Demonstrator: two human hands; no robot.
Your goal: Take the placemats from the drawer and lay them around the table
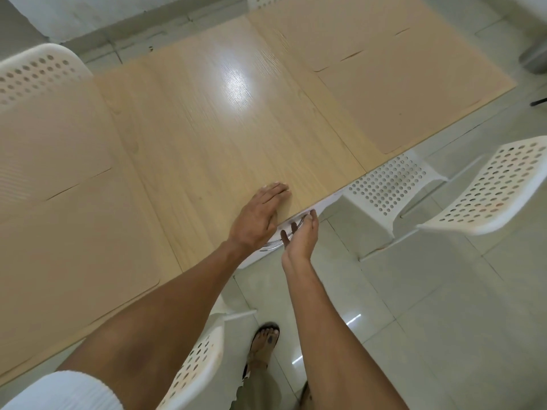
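Wooden table [225, 119], left hand [260, 217] flat on it, right hand [300, 238] seemingly hooking drawer handle [270, 245]

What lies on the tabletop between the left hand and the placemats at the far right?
Only bare wood with a light glare; the head view shows nothing between the left hand and placemats.

Pale wood-grain table [225, 119] carries plain tan placemats [414, 96] at its corners. Beside the table, white chairs [488, 187] are dotted with round holes. Under the table's edge sits a white drawer front [299, 220] with a silver handle [270, 245].
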